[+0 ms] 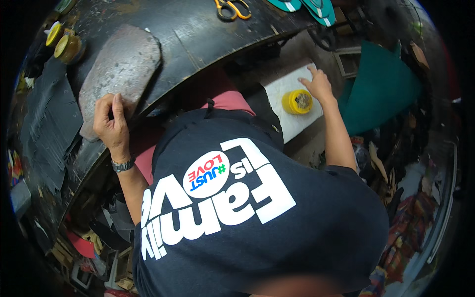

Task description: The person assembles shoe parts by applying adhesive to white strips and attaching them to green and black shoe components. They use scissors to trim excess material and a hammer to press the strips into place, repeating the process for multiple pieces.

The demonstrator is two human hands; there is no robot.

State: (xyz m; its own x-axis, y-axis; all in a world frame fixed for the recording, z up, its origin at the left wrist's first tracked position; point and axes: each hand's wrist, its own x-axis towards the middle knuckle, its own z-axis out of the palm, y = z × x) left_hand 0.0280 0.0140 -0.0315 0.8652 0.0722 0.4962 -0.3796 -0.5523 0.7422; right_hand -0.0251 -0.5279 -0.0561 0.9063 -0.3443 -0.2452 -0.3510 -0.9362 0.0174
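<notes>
My left hand [111, 123] rests on the near end of a grey, scuffed sole-shaped slab [121, 69] that lies on the dark worktable [198, 29]; fingers curl over its edge. A wristwatch [122, 165] sits on that wrist. My right hand [318, 85] reaches down to the right of my body, fingers spread, touching a white sheet [292, 106] on the floor area. A yellow round tin [297, 101] stands on the sheet just left of that hand. My dark printed shirt [247, 213] fills the lower middle.
Orange-handled scissors [232, 9] and teal sandals [309, 7] lie at the table's far edge. Two yellow-lidded jars [63, 43] stand at the far left. A teal sheet [383, 89] leans at the right. Scraps and clutter cover the floor on both sides.
</notes>
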